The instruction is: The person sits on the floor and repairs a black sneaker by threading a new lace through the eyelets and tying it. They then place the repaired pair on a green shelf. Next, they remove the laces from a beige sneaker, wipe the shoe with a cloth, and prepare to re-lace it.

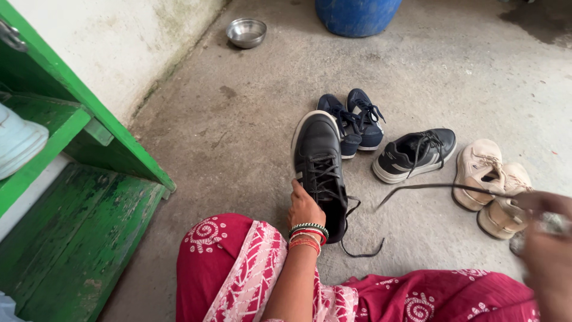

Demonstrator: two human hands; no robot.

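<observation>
Black lace-up sneaker [320, 170] with white sole edge, standing on the concrete floor [250, 131] just ahead of the person's knees, toe pointing away, laces loosened through the eyelets. One long black lace [438, 187] runs from it out to the right, pulled nearly taut. Left hand [304, 209] wraps the sneaker's side near the collar, grip closed around it; beaded bangles on the wrist. Right hand [545, 229] at frame edge, motion-blurred, grip clenched on the far end of the lace. Containers: small steel bowl [246, 32] by the wall, contents not discernible; blue drum [356, 15] at top, only its base in view. Green wooden shelf [71, 179] on the left, with a white shoe [18, 143] on its upper level. Other footwear on the floor: pair of navy sneakers [354, 122] just beyond the held one, matching black sneaker [414, 155] to the right, pair of beige sneakers [491, 185] further right, under the lace.
</observation>
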